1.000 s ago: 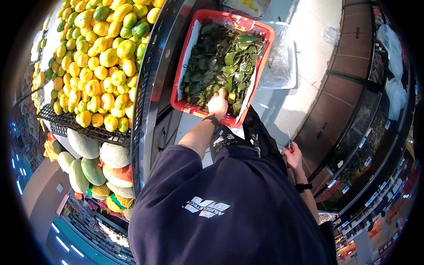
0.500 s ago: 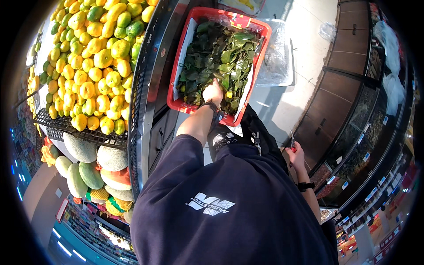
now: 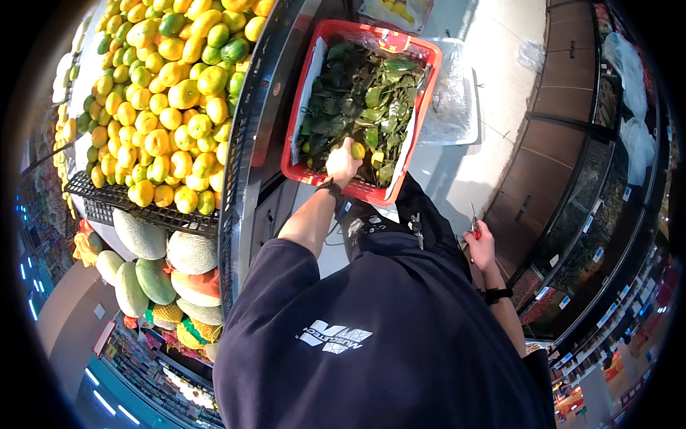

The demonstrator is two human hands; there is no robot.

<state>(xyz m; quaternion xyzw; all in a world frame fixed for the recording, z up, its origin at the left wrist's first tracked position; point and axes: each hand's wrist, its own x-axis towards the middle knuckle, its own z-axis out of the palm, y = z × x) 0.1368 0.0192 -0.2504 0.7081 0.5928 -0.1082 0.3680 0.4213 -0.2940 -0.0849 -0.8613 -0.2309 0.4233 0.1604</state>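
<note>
A red plastic crate (image 3: pixel 289 154) full of loose green leaves (image 3: pixel 357 93) stands in front of me. Inside its near end, my left hand (image 3: pixel 343 166) has its fingers closed on a small yellow-green mandarin (image 3: pixel 358 150). Beside that fruit, a second yellowish mandarin (image 3: pixel 377 159) shows among the leaves. Out to the right, away from the crate, my right hand (image 3: pixel 481 245) is wrapped around red-handled scissors (image 3: pixel 475 227), their thin blades pointing up and away from me. Its fingers cover most of the handles.
Mandarins (image 3: pixel 171 107) are heaped in a black crate (image 3: pixel 136 204) on the left stand, with several melons (image 3: pixel 153 279) below. A white tray (image 3: pixel 468 121) with clear plastic lies behind the red crate. Brown cabinets (image 3: pixel 532 171) line the right side.
My left hand has drawn slightly back toward me and now grips a mandarin where it was among the leaves. My right hand still holds the scissors, almost unmoved.
</note>
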